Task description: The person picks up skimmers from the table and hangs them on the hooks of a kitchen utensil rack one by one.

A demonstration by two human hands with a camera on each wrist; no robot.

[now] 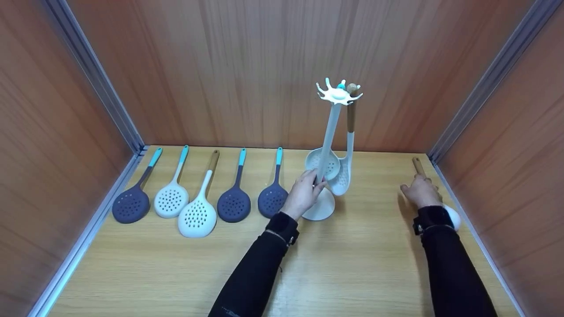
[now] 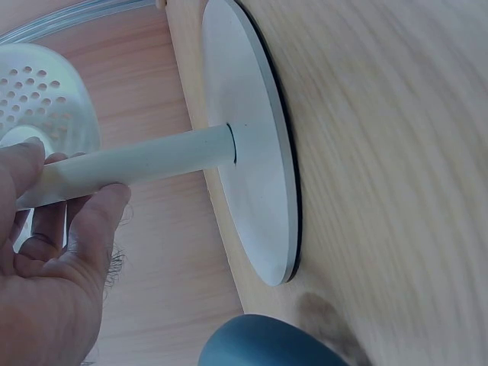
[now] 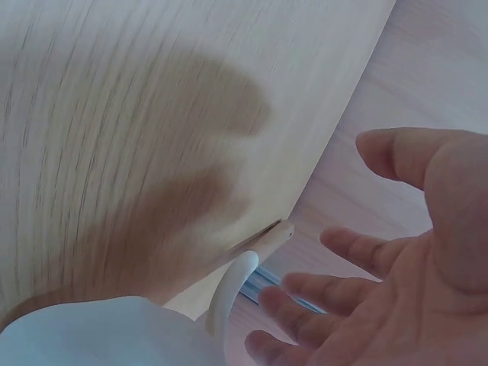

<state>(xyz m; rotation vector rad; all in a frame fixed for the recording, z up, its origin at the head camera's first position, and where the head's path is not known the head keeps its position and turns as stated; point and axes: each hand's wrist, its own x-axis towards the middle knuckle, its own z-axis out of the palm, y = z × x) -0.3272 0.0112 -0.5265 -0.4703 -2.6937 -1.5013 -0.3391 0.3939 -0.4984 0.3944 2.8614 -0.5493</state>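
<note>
My left hand (image 1: pixel 302 193) grips the white post (image 2: pixel 137 164) of an upright utensil stand, just above its round base (image 2: pixel 255 183). From the stand's clawed top (image 1: pixel 339 95) hang a round white skimmer (image 1: pixel 313 159) and a white perforated spoon (image 1: pixel 351 145) with a wooden handle. Far to the right, my right hand (image 1: pixel 424 192) is over a white-headed utensil (image 1: pixel 454 217), whose wooden handle (image 1: pixel 418 165) sticks out past the fingers. In the right wrist view, those fingers (image 3: pixel 335 293) are spread and apart from the utensil's white neck (image 3: pixel 229 293).
Left of the stand, several perforated turners lie in a row, some dark grey (image 1: pixel 234 204), others white (image 1: pixel 197 218). Wood-grain panels close in the back (image 1: pixel 246 75) and both sides, with metal rails (image 1: pixel 473 240) along the table's side edges.
</note>
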